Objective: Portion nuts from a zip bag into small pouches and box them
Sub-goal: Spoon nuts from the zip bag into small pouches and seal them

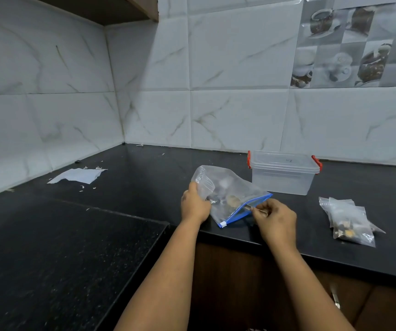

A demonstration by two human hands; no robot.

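Observation:
A clear zip bag [235, 191] with a blue zip strip lies on the black counter [144, 177], a few nuts inside it. My left hand [194, 204] grips the bag's left side together with a small clear pouch [203, 180]. My right hand [274, 218] pinches at the blue zip edge, fingers at the bag's mouth. A clear plastic box [284, 173] with red clips, lid on, stands just behind the bag. Filled small pouches [349, 220] with nuts lie in a pile to the right.
A torn white paper [77, 175] and small scraps lie at the back left of the counter. Tiled walls close the back and left. The counter's front edge runs just under my wrists, with a wooden cabinet below.

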